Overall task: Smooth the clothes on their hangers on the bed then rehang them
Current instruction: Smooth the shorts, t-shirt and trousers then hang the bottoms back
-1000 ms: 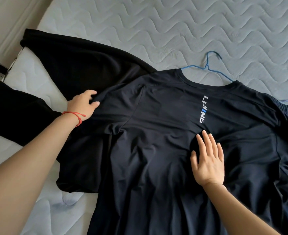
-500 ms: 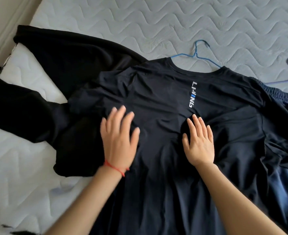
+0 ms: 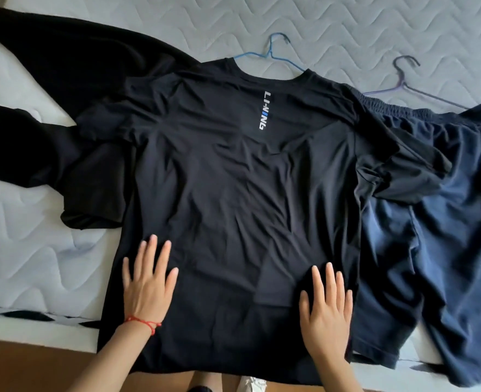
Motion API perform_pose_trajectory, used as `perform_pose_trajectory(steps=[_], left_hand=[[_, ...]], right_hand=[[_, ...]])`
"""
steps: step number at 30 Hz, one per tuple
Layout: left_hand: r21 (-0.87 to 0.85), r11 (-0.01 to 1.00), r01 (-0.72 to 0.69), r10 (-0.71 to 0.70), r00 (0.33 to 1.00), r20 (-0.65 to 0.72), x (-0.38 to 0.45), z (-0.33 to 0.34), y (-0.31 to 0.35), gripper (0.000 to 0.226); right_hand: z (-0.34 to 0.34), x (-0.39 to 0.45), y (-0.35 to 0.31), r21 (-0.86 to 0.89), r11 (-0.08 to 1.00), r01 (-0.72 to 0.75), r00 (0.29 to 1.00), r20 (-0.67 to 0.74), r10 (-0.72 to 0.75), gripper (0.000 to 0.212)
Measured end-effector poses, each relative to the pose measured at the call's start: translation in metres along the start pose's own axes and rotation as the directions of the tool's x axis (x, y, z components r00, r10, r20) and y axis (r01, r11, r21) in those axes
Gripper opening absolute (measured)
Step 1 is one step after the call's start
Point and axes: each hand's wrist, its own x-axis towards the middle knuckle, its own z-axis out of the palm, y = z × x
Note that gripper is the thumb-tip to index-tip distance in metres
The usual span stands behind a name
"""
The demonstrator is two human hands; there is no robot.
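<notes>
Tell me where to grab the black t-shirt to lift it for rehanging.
Grip the blue hanger by its hook, reaching from the far side above the black t-shirt's collar. The hook lies exposed on the mattress, and the shirt probably hangs from it.

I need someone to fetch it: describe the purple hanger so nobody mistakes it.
On the quilted grey mattress, look past the black T-shirt to the navy shorts. The purple hanger pokes from their waistband; the T-shirt's blue hanger differs in colour.

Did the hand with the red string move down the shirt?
Yes. The left hand slid down the black T-shirt, away from the printed logo, toward the hem.
</notes>
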Motion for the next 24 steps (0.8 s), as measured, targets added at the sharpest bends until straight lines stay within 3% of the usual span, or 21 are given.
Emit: perform_pose_trajectory(steps=[3, 5, 9, 12, 14, 19, 24], left_hand=[[-0.186, 0.964, 0.187, -0.209, 0.972, -0.104, 0.0, -0.005, -0.005, 0.055], [-0.385, 0.868, 0.312, -0.383, 0.916, -0.12, 0.001, -0.01, -0.009, 0.052], [-0.476, 0.767, 0.429, -0.495, 0.869, -0.014, -0.002, -0.023, -0.019, 0.05], [-0.503, 0.684, 0.528, -0.548, 0.827, 0.123, -0.005, -0.03, -0.028, 0.035], [-0.517, 0.635, 0.574, -0.559, 0.803, 0.206, -0.008, -0.032, -0.035, 0.032], [-0.548, 0.605, 0.578, -0.598, 0.784, 0.168, -0.017, -0.038, -0.048, 0.037], [-0.521, 0.662, 0.54, -0.517, 0.831, 0.205, -0.022, -0.042, -0.046, 0.021]], right_hand=[[-0.004, -0.008, 0.006, 0.06, 0.996, -0.062, 0.996, -0.052, 0.065, 0.05], [-0.008, -0.008, 0.007, 0.153, 0.974, -0.164, 0.981, -0.075, 0.177, 0.05], [-0.022, -0.003, 0.008, 0.293, 0.889, -0.351, 0.928, -0.016, 0.372, 0.062], [-0.03, -0.003, 0.013, 0.411, 0.723, -0.555, 0.819, 0.119, 0.561, 0.042], [-0.037, -0.004, 0.02, 0.373, 0.678, -0.634, 0.769, 0.211, 0.603, 0.034], [-0.057, 0.003, 0.045, 0.35, 0.659, -0.665, 0.735, 0.154, 0.66, 0.034], [-0.061, 0.001, 0.023, 0.275, 0.834, -0.478, 0.862, -0.036, 0.506, 0.035]])
